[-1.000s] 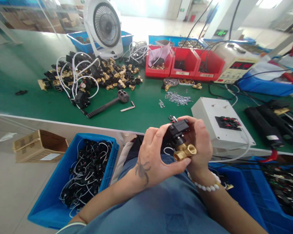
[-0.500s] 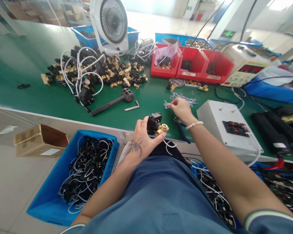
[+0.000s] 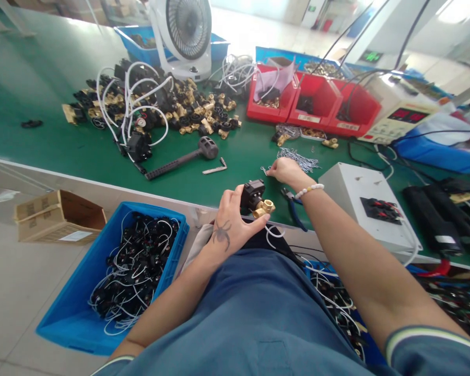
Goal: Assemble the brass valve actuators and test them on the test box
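While the left hand [image 3: 232,215] curls, the right hand [image 3: 286,173] reaches forward.

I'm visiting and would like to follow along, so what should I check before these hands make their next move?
1. Black box held: ok, the left hand grips it.
2. Brass fitting in sight: ok, it shows beside the left thumb.
3. Right hand at the metal clips: ok, its fingertips are down among the nearest ones.
4. A clip firmly pinched: cannot tell, too small to see.
5. Both hands on the box: not ok, only the left.
6. Mallet out of the way: ok, it lies left of both hands.
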`<act>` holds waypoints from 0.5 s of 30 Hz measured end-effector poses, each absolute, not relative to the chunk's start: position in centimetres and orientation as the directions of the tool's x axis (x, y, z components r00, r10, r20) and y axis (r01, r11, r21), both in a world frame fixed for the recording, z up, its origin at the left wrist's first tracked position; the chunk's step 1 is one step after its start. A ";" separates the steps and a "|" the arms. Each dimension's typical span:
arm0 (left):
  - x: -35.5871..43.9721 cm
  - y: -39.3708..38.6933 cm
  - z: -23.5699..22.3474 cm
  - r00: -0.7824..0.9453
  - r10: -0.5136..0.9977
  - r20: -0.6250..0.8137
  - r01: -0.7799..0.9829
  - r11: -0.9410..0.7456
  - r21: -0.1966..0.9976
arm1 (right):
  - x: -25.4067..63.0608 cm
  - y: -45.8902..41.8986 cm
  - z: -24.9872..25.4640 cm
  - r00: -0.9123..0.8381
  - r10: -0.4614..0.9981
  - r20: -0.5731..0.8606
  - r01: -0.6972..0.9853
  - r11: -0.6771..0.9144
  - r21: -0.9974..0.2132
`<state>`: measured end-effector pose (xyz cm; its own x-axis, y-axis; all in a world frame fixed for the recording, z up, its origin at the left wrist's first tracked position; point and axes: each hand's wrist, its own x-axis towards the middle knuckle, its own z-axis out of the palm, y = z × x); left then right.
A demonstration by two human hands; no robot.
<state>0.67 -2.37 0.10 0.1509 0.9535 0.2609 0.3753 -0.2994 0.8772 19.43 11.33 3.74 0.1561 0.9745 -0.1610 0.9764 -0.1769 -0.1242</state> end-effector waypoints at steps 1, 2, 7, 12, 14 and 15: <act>0.7 -2.4 0.1 0.154 0.952 0.263 0.379 -0.303 0.874 | 19.3 11.3 3.9 0.151 0.973 -0.173 0.978 -0.172 -0.116; 0.7 -2.4 0.1 0.155 0.952 0.265 0.384 -0.306 0.871 | 19.3 11.4 4.1 0.146 0.972 -0.186 0.980 -0.168 -0.108; 0.7 -2.4 0.0 0.155 0.948 0.278 0.396 -0.318 0.862 | 19.3 11.6 4.9 0.135 0.966 -0.221 0.985 -0.154 -0.073; 0.6 -2.3 0.2 0.170 0.949 0.266 0.389 -0.313 0.867 | 19.2 12.1 5.2 0.137 0.959 -0.246 0.989 -0.146 -0.018; 0.6 -2.3 0.2 0.177 0.951 0.254 0.389 -0.305 0.869 | 19.1 12.4 5.2 0.123 0.950 -0.286 0.992 -0.129 -0.002; 0.6 -2.3 0.3 0.179 0.952 0.250 0.390 -0.302 0.870 | 19.1 12.5 5.3 0.112 0.946 -0.305 0.993 -0.116 0.004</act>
<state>0.64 -2.29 0.26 0.1791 0.9516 0.2499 0.3896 -0.3018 0.8701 19.11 12.53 5.26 0.1116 0.9456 -0.3055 0.9933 -0.1158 0.0044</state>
